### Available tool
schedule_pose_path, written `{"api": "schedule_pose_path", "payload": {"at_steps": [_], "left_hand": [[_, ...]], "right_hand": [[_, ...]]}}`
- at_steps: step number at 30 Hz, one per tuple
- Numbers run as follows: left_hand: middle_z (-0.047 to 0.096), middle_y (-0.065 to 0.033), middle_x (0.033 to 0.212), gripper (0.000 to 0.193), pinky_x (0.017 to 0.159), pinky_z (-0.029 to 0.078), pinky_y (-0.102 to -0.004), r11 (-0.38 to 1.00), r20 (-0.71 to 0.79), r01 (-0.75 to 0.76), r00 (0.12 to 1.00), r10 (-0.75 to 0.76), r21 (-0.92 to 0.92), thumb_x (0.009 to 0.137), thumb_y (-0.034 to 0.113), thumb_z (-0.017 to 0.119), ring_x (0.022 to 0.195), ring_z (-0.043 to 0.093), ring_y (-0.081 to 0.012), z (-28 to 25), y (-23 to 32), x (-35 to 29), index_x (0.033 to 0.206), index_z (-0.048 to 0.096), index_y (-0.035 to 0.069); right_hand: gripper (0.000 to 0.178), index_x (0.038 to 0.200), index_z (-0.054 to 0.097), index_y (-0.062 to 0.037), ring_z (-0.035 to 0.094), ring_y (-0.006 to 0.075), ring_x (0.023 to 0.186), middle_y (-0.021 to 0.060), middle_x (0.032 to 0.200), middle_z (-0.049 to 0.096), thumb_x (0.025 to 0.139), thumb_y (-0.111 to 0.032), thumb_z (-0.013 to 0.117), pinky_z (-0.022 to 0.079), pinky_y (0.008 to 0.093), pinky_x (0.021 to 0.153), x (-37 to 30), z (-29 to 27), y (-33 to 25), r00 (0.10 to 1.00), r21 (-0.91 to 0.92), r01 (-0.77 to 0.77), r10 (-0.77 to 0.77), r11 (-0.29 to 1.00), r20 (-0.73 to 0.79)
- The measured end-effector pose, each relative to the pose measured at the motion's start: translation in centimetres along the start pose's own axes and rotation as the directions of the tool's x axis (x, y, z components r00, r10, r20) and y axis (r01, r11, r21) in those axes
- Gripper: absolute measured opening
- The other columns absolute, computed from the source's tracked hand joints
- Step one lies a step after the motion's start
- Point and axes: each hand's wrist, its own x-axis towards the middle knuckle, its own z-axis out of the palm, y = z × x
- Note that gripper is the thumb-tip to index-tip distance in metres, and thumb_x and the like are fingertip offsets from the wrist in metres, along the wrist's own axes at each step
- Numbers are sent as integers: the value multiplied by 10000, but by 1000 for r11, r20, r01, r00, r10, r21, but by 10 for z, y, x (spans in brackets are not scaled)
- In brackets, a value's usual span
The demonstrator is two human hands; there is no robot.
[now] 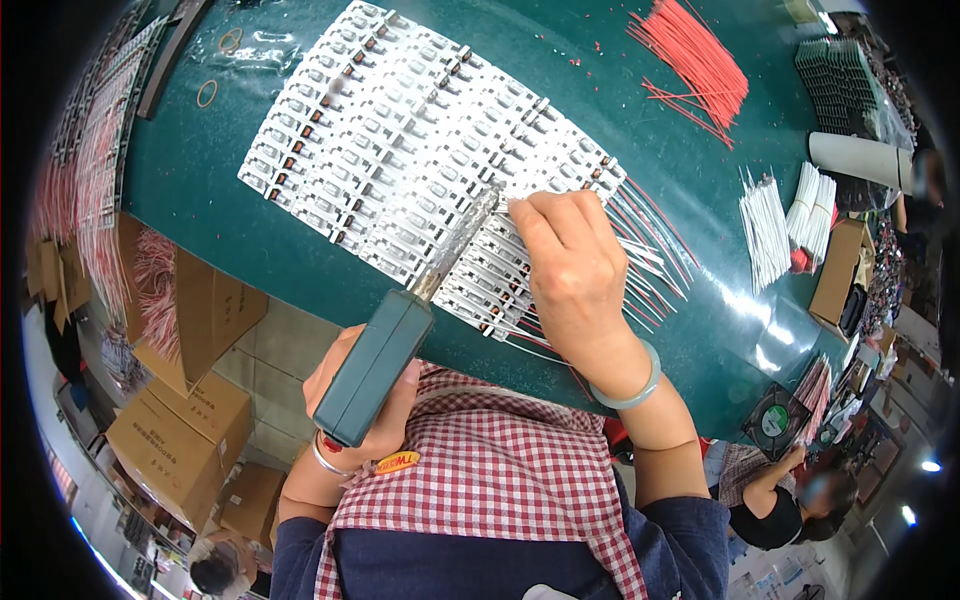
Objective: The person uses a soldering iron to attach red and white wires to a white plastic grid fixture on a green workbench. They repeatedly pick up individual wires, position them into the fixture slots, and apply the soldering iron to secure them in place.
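Note:
My left hand (385,410) grips the dark green handle of a soldering gun (372,365), whose long grey metal shaft slants up and right across the white parts. My right hand (575,265) is closed in a pinch beside the shaft's far end; what its fingertips hold is too small to make out. Beneath both lies a broad sheet of joined white plastic pieces (400,130) with metal contacts, set in rows. Red and white wires (650,240) run out from the right-hand rows, partly under my right hand and wrist.
Loose red wires (695,65) lie at the far right of the green table (770,320), with white wire bundles (765,230) nearer. A black fan (775,420) stands at the right edge. Cardboard boxes (180,440) sit left, below the table. Another person (770,500) works at lower right.

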Motion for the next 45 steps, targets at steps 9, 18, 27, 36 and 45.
{"api": "schedule_pose_path", "payload": {"at_steps": [9, 18, 27, 36, 45], "left_hand": [[713, -196, 977, 227, 713, 591, -346, 999, 19, 36, 999, -35, -15, 768, -13, 763, 829, 733, -317, 1, -3, -1, 987, 718, -55], [706, -193, 991, 226, 730, 589, -346, 997, 59, 62, 997, -59, -41, 760, -40, 754, 849, 728, -324, 4, -2, 3, 982, 716, -49], [687, -168, 962, 214, 686, 567, -321, 1000, 49, -2, 999, 1, 24, 739, -49, 763, 784, 707, -284, 3, 14, 21, 946, 710, -38], [666, -145, 880, 186, 627, 543, -317, 1000, 54, 25, 998, -24, -16, 750, -44, 765, 725, 679, -266, 7, 2, 7, 926, 707, -38], [713, -185, 969, 214, 678, 581, -334, 1000, 12, 16, 1000, -16, 8, 775, -10, 767, 792, 726, -296, 2, 2, 2, 984, 727, -37]], "right_hand": [[334, 1001, 679, 56, 586, 264, 816, 118, 927, 625, 669, 24, 656, 505, 354, 649, 1, -2, 7, 996, 39, -16, 19, 999, -82], [333, 1005, 672, 59, 581, 271, 821, 122, 924, 615, 673, 31, 649, 503, 356, 654, 1, 1, 10, 998, 58, -20, 23, 998, -50], [326, 1015, 662, 51, 578, 270, 839, 116, 941, 610, 694, 4, 638, 508, 350, 657, 0, -2, 6, 1000, 29, -25, 26, 999, -14], [335, 1016, 666, 48, 578, 263, 847, 113, 939, 605, 686, -4, 643, 507, 338, 627, 0, -2, 5, 1000, -1, -31, 31, 1000, -8], [324, 1011, 688, 40, 601, 269, 833, 119, 936, 638, 688, 57, 660, 521, 359, 678, 2, -6, -1, 996, 18, -86, 86, 996, 16]]}}
